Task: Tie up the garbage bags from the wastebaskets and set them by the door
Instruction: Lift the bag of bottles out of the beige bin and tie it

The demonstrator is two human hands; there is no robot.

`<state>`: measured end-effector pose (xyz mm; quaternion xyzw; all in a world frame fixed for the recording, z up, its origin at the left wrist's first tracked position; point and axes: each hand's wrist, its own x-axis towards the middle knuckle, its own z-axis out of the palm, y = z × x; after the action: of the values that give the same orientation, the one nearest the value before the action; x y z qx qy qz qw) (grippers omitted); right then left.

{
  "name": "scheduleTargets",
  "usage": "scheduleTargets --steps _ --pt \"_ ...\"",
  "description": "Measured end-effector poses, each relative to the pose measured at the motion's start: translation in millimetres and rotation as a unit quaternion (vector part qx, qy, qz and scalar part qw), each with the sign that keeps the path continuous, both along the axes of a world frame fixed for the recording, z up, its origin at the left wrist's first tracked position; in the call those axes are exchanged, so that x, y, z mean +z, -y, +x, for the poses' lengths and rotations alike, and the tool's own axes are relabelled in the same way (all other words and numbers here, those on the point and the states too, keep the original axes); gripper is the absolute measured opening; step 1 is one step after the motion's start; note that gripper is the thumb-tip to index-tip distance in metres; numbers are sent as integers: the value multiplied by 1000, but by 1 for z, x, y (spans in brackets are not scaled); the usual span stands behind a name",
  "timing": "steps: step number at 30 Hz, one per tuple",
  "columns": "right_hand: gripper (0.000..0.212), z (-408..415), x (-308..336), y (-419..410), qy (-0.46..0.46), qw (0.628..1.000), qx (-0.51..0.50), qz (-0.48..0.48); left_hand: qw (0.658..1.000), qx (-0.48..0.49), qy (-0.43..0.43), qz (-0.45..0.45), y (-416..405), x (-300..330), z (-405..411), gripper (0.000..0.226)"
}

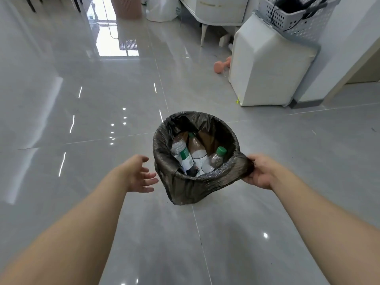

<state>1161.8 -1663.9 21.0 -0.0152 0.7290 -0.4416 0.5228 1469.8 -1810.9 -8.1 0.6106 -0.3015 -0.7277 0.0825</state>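
Floor (61,112): glossy grey tiles with bright ceiling-light glints, running across the whole view.
Left hand (138,175): reaching forward on a bare forearm, grip apart, fingers spread and relaxed, holding nothing; fingertips just beside the left wall of the bag, not clearly touching it.
Pink perforated basket (126,7): far back, standing on the floor near the top edge.
White plastic bag (162,11): far back, just right of the pink basket.
Garbage bag (191,182): dark, semi-transparent, lining a round wastebasket that stands on the floor between the two hands; its rim is folded over the basket's edge and its mouth is open and untied.
Bottles (197,155): several plastic bottles lie inside the bag, two with green caps, one with a green-and-white label.
Pink dumbbell (221,65): on the floor beside the white bin.
Right hand (260,171): grip clamped on a bunched fold of the bag's rim, pulled out to the right of the wastebasket.
White bin (267,64): large, against the right wall, well behind the wastebasket.
White perforated basket (294,15): sitting on top of the white bin, with black cables in it.
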Motion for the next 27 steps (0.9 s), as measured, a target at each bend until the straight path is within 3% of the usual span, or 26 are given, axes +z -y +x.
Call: scheduleTargets --steps 5,12,20,27 --pt "27 4 7 13 -4 999 24 -23 996 -51 -45 -53 8 18 -9 20" --pt "27 14 8 21 -14 999 25 -20 992 -107 21 -58 -10 18 -12 21" --pt "25 17 28 29 -108 991 -60 -46 996 -36 42 -69 -3 32 -17 21" --pt "29 21 48 45 -114 986 -28 -122 996 51 13 -71 14 64 -15 18"
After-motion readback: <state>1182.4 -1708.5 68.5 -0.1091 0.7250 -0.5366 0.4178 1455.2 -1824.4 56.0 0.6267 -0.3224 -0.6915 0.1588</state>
